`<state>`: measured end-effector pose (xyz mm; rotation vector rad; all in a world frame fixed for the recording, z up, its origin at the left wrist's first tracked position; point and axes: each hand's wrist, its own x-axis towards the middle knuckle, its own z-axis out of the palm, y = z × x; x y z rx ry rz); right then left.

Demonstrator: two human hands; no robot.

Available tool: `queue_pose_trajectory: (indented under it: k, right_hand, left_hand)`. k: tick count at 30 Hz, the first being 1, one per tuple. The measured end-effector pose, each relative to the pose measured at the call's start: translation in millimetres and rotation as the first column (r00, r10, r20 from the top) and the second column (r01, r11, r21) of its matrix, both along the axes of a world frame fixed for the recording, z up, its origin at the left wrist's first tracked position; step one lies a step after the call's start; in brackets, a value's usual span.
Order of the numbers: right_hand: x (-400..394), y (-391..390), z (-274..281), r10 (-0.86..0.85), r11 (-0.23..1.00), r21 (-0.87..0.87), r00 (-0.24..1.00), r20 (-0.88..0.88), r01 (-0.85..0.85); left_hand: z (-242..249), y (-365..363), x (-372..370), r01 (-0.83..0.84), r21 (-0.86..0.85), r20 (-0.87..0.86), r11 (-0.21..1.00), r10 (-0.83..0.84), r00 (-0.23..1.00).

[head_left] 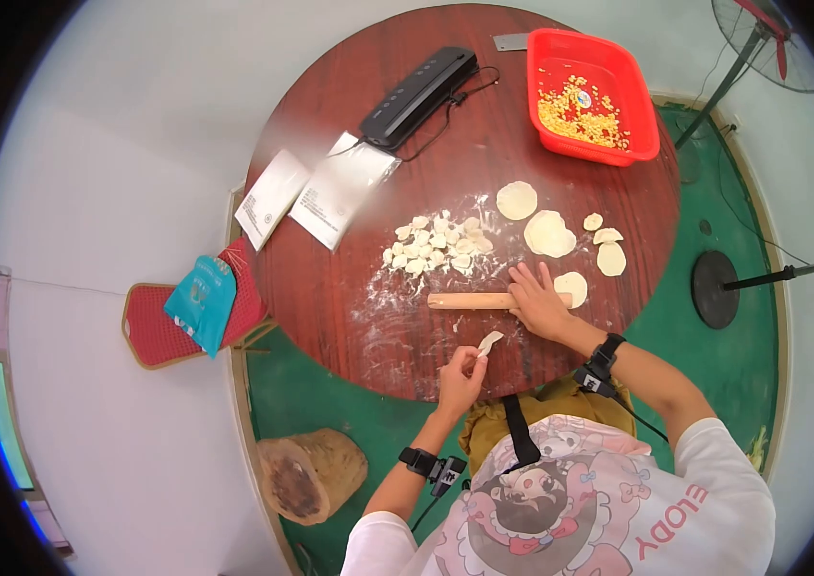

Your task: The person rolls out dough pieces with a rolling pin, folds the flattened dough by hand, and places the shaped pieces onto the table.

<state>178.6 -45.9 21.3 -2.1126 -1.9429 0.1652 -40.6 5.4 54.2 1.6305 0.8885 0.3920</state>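
My left hand [462, 378] pinches a small piece of dough [490, 343] near the table's front edge. Stretched over the right end of a wooden rolling pin [472, 301], my right hand [538, 302] rests with its fingers apart and its palm on the pin. A flat dough round [572, 287] lies partly behind the pin's right end. Many small floured dough pieces [436, 244] are heaped beyond the pin. Further right are more flattened rounds, among them a large one [550, 233] and a smaller one [516, 201].
On the round table [330, 298] stand a black sealing machine [418, 98], two packs of bags [342, 192] and a red basin [642, 115] holding yellow kernels. A red chair [152, 331] with a blue bag [205, 300], a log stool [315, 475] and fans stand around it.
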Motion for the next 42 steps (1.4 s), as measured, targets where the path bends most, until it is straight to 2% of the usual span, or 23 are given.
queue_pose_trajectory:
  k: [8,10,13,14,15,16,17,18,19,21,22,23,25,26,28,30,31,32,33,36,37,39,42]
  right_hand:
    - [4.8,17.5,-25.9,0.041,0.997,-0.071,0.999,0.006,-0.04]
    - [4.0,18.8,-22.2,0.033,0.996,-0.087,0.999,-0.034,-0.036]
    - [-7.1,19.8,-6.8,-0.011,0.997,0.083,0.996,0.091,0.004]
    - [-16.5,18.5,0.1,-0.044,0.997,0.05,0.95,-0.31,0.062]
    - [-25.5,17.1,5.5,-0.083,0.994,-0.006,0.748,-0.659,0.105]
    - [-33.7,17.1,9.2,-0.087,0.994,-0.01,0.748,-0.658,0.107]
    - [-41.4,18.2,13.4,-0.325,0.944,-0.325,0.365,-0.872,0.062]
    - [-44.8,18.4,14.4,-0.567,0.821,-0.558,-0.068,-0.821,-0.119]
    - [-43.6,17.3,7.8,-0.566,0.822,-0.557,-0.069,-0.822,-0.117]
    - [-41.9,18.7,-5.0,-0.746,0.664,-0.485,-0.453,-0.489,-0.569]
    - [-46.0,17.5,-7.2,-0.747,0.662,-0.483,-0.45,-0.49,-0.573]
    - [-51.6,13.7,-9.4,-0.633,0.77,-0.485,-0.399,-0.663,-0.415]
    - [-56.2,14.0,0.4,-0.422,0.905,-0.411,-0.12,-0.899,-0.111]
    - [-57.0,14.8,5.5,-0.424,0.904,-0.412,-0.119,-0.898,-0.113]
    - [-58.7,17.0,32.3,-0.147,0.987,-0.104,0.42,-0.896,0.124]
    - [-58.2,14.4,39.8,-0.087,0.995,-0.053,0.51,-0.855,0.081]
    - [-53.1,13.6,28.7,0.274,0.952,0.276,0.768,-0.579,-0.131]
    - [-47.6,12.1,18.6,0.539,0.774,0.469,0.832,-0.132,-0.426]
    - [-44.3,4.6,8.3,0.58,0.77,0.361,0.813,-0.051,-0.526]
    - [-38.4,-15.1,-13.2,0.602,0.799,0.134,0.781,-0.166,-0.587]
    - [-38.5,-17.2,-14.0,0.604,0.797,0.129,0.779,-0.17,-0.589]
    - [-36.4,-21.9,-12.6,0.497,0.861,0.241,0.842,-0.21,-0.448]
    - [-39.1,-15.0,-8.6,0.345,0.93,0.245,0.885,-0.312,-0.275]
  left_hand:
    - [-4.9,17.5,-13.2,-0.156,-0.378,0.185,0.912,0.24,0.953]
    - [4.8,23.3,-12.8,-0.186,-0.424,0.134,0.887,0.264,0.955]
    - [6.1,32.1,-15.0,-0.191,-0.58,0.115,0.792,0.312,0.943]
    - [8.2,34.4,-15.8,-0.18,-0.613,0.112,0.769,0.311,0.944]
    - [9.2,35.7,-16.4,-0.168,-0.647,0.11,0.744,0.309,0.945]
    - [9.3,37.2,-16.4,-0.166,-0.65,0.109,0.742,0.308,0.945]
    - [9.7,39.1,-15.9,-0.142,-0.707,0.123,0.693,0.318,0.94]
    - [10.0,40.4,-15.3,-0.115,-0.758,0.136,0.642,0.328,0.935]
    - [10.0,41.1,-14.9,-0.114,-0.757,0.136,0.643,0.326,0.935]
    - [10.7,43.6,-15.8,-0.041,-0.802,0.169,0.596,0.291,0.942]
    - [11.0,44.5,-16.3,-0.045,-0.8,0.168,0.598,0.295,0.941]
    - [10.6,45.0,-16.0,-0.099,-0.768,0.112,0.632,0.285,0.952]
    - [8.3,44.7,-16.2,-0.151,-0.735,0.054,0.661,0.28,0.959]
    - [4.6,45.6,-16.7,-0.202,-0.644,0.012,0.738,0.273,0.962]
    - [-3.3,46.9,-19.6,-0.246,-0.543,-0.031,0.803,0.274,0.961]
    - [-12.6,45.9,-27.3,-0.19,-0.017,0.025,0.982,0.191,0.981]
    - [-20.3,45.2,-32.8,-0.189,-0.021,0.026,0.982,0.189,0.982]
    - [-27.4,45.6,-38.3,-0.113,0.214,0.0,0.97,0.115,0.993]
    - [-34.0,46.7,-41.2,-0.027,0.437,-0.043,0.899,0.051,0.998]
    - [-45.4,47.8,-43.8,0.002,0.573,-0.114,0.82,0.077,0.99]
    - [-46.7,45.9,-42.5,0.0,0.568,-0.115,0.823,0.08,0.99]
    - [-47.3,41.3,-31.6,-0.085,0.747,-0.164,0.66,0.306,0.938]
    - [-38.6,37.9,-17.8,-0.02,0.696,-0.207,0.718,0.226,0.952]
